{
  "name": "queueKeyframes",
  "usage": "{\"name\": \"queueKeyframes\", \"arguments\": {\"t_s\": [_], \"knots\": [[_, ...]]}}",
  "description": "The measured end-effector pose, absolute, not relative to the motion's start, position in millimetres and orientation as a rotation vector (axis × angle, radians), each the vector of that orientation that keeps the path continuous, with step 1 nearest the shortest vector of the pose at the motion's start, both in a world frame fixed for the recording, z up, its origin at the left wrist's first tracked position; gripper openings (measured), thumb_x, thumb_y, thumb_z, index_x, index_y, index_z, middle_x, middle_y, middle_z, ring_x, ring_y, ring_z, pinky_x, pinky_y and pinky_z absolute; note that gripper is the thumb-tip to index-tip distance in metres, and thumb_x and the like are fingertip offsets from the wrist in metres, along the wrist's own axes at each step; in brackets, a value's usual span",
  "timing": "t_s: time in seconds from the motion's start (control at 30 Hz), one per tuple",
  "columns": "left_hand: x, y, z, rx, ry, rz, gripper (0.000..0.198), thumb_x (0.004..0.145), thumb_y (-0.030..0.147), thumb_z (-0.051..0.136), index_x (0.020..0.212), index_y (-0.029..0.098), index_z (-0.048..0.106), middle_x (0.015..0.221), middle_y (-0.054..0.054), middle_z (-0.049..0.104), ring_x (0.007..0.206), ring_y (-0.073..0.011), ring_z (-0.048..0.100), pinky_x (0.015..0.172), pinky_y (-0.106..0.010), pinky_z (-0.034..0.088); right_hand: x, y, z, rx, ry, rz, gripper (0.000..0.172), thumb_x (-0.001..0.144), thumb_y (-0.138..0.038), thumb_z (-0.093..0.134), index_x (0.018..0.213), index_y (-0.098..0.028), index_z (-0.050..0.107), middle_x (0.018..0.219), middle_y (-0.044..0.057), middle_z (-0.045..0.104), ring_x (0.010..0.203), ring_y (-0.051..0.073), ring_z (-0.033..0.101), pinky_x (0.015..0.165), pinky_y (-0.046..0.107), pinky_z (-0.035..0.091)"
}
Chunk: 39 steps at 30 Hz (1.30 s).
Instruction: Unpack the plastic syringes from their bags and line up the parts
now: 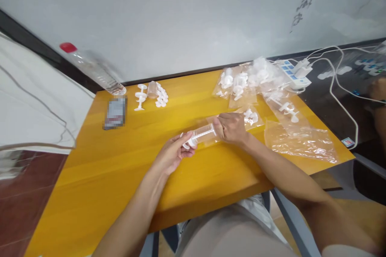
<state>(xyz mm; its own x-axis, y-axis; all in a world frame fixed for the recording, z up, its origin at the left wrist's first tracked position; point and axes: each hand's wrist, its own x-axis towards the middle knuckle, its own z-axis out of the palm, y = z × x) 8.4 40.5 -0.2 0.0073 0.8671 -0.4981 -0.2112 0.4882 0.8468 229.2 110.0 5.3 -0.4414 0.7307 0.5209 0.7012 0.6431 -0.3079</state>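
A clear plastic tube with a white plunger [205, 131], syringe-like in shape, is held lengthwise between my two hands above the table. My left hand [176, 150] closes around its white end, thumb on top and fingers underneath. At the other end my right hand [231, 127] is wrapped in a fist around the clear part, hiding that tip. Under and behind the tube lies a thin clear plastic bag [208, 120]. Just beyond my right hand sits a small bag of white plastic pieces [251, 117].
White plunger parts [140, 97], a clear cup [152, 90] and several small white pieces [162, 95] lie at the back left, near a blurred-out flat item [115, 112] and a bottle [93, 70]. Bagged parts [238, 82], a flat bag [301, 142] and a power strip [292, 74] are right.
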Motion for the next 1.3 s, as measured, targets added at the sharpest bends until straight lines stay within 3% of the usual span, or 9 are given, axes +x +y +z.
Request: {"name": "queueKeyframes", "arguments": {"t_s": [0.17, 0.27, 0.43, 0.57, 0.67, 0.87, 1.0, 1.13, 1.3], "knots": [[0.7, 37.2, 0.1, 0.957, 1.328, 1.274, 0.057, 0.054, 0.031, 0.103, 0.103, 0.020, 0.076, 0.092, -0.001, 0.076, 0.073, -0.0102, 0.070, 0.069, -0.017, 0.059, 238.9, 102.9, 12.0, -1.393, -1.971, 0.825, 0.069, 0.103, -0.071, 0.031, 0.055, -0.022, 0.034, 0.052, -0.002, 0.034, 0.050, 0.011, 0.030, 0.053, 0.029, 0.021], [-1.5, 40.5, -2.6, 0.904, 1.333, 1.287, 0.053, 0.056, 0.035, 0.102, 0.099, 0.018, 0.075, 0.089, -0.002, 0.077, 0.070, -0.0123, 0.071, 0.066, -0.019, 0.061, 241.1, 101.1, 8.4, -1.361, -1.823, 1.202, 0.070, 0.100, -0.077, 0.032, 0.057, -0.024, 0.024, 0.052, -0.004, 0.023, 0.049, 0.009, 0.023, 0.051, 0.029, 0.019], [-4.0, 44.0, -9.8, 0.634, 1.297, 1.077, 0.052, 0.059, 0.046, 0.099, 0.090, 0.014, 0.073, 0.076, -0.005, 0.074, 0.061, -0.0141, 0.069, 0.057, -0.022, 0.060, 240.1, 97.8, 3.1, -1.159, -1.869, 0.818, 0.063, 0.101, -0.071, 0.042, 0.062, -0.022, 0.033, 0.060, -0.003, 0.035, 0.058, 0.011, 0.032, 0.059, 0.028, 0.026], [-5.3, 36.3, -12.0, 0.902, 1.292, 1.312, 0.054, 0.052, 0.024, 0.102, 0.098, 0.020, 0.075, 0.094, 0.000, 0.076, 0.075, -0.0098, 0.070, 0.072, -0.018, 0.059, 238.3, 94.2, 5.8, -1.329, -1.753, 1.087, 0.064, 0.101, -0.073, 0.040, 0.061, -0.023, 0.032, 0.057, -0.004, 0.030, 0.054, 0.010, 0.029, 0.055, 0.029, 0.023], [-6.0, 36.5, -11.7, 0.931, 1.296, 1.332, 0.053, 0.055, 0.025, 0.101, 0.099, 0.020, 0.074, 0.095, -0.001, 0.076, 0.076, -0.0118, 0.071, 0.072, -0.020, 0.060, 233.7, 94.3, 11.6, -1.304, -1.737, 1.235, 0.063, 0.101, -0.075, 0.034, 0.064, -0.024, 0.027, 0.057, -0.005, 0.025, 0.053, 0.010, 0.025, 0.054, 0.029, 0.021], [-17.9, 50.2, -4.3, 0.443, 1.242, 1.052, 0.041, 0.076, 0.046, 0.084, 0.095, 0.012, 0.072, 0.067, -0.008, 0.071, 0.050, -0.0130, 0.063, 0.046, -0.019, 0.053, 228.5, 112.7, 37.1, -0.978, -2.103, 0.986, 0.047, 0.105, -0.059, 0.042, 0.076, -0.022, 0.042, 0.068, -0.003, 0.044, 0.062, 0.011, 0.039, 0.062, 0.027, 0.031], [-31.9, 52.8, -0.3, 0.484, 1.260, 1.186, 0.046, 0.064, 0.037, 0.093, 0.099, 0.017, 0.070, 0.079, -0.006, 0.075, 0.058, -0.0130, 0.068, 0.053, -0.019, 0.058, 221.9, 136.8, 55.5, -0.901, -2.192, 1.118, 0.044, 0.101, -0.061, 0.050, 0.084, -0.020, 0.052, 0.071, -0.001, 0.056, 0.063, 0.011, 0.047, 0.062, 0.026, 0.035], [-40.3, 55.3, 2.3, 0.807, 1.320, 1.493, 0.055, 0.051, 0.020, 0.099, 0.098, 0.023, 0.070, 0.089, 0.003, 0.073, 0.072, -0.0098, 0.069, 0.069, -0.018, 0.059, 200.8, 156.6, 57.8, -1.137, -2.068, 1.286, 0.061, 0.100, -0.072, 0.044, 0.067, -0.021, 0.044, 0.054, -0.005, 0.043, 0.050, 0.009, 0.038, 0.053, 0.026, 0.028], [-51.5, 67.8, 5.5, 0.676, 1.372, 1.416, 0.050, 0.060, 0.031, 0.097, 0.100, 0.018, 0.070, 0.087, -0.003, 0.076, 0.067, -0.0130, 0.071, 0.063, -0.020, 0.061, 177.1, 181.0, 51.2, -1.065, -2.161, 1.264, 0.060, 0.104, -0.068, 0.039, 0.065, -0.022, 0.035, 0.054, -0.006, 0.036, 0.051, 0.008, 0.032, 0.054, 0.027, 0.026]]}}
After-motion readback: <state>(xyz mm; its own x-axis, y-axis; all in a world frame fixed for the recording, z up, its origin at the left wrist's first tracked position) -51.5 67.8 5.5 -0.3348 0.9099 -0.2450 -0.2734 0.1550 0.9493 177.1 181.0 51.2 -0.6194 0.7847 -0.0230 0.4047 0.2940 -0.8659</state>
